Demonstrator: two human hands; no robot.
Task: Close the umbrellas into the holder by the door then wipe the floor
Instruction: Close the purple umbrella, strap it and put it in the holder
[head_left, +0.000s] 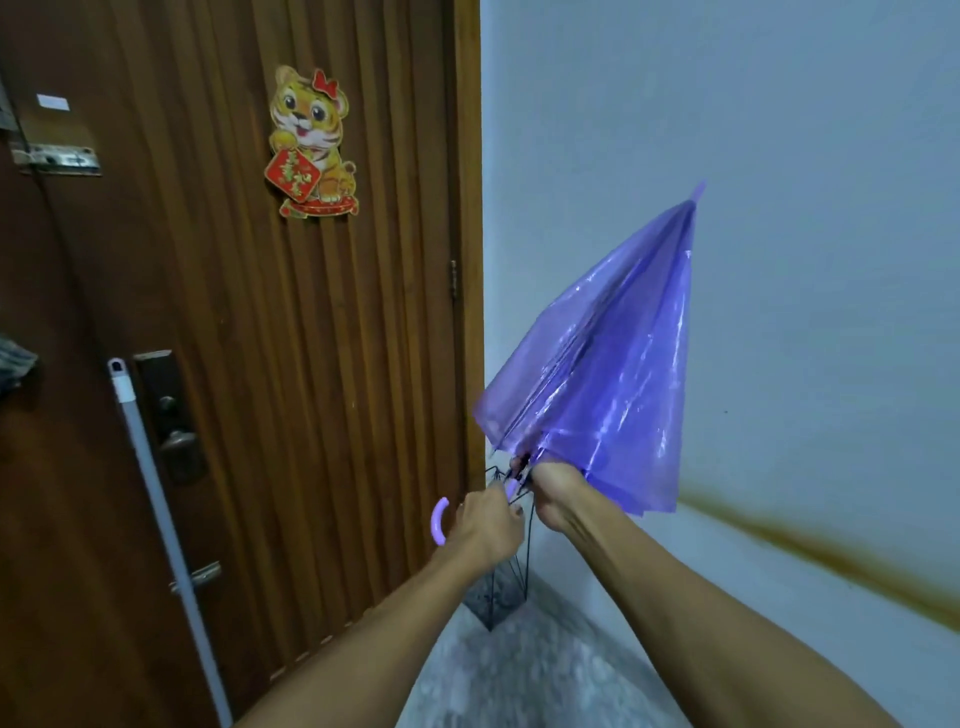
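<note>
my left hand (488, 525) gripped the purple umbrella (602, 374) by its handle, right hand (553, 493) clamped at the half-folded canopy's base; holder (501, 592) and floor-wiping waited.

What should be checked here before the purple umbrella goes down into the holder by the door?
1. Canopy folded: not ok; the purple umbrella is only partly collapsed and still flares out.
2. Grip: ok; the left hand is on the shaft by the curved handle, and the right hand is at the canopy's lower edge.
3. Holder located: ok; the black wire holder stands in the corner below the hands.
4. Holder has room: cannot tell; its top is hidden by the hands.
5. Tip pointing down: not ok; it points up at the wall.
</note>
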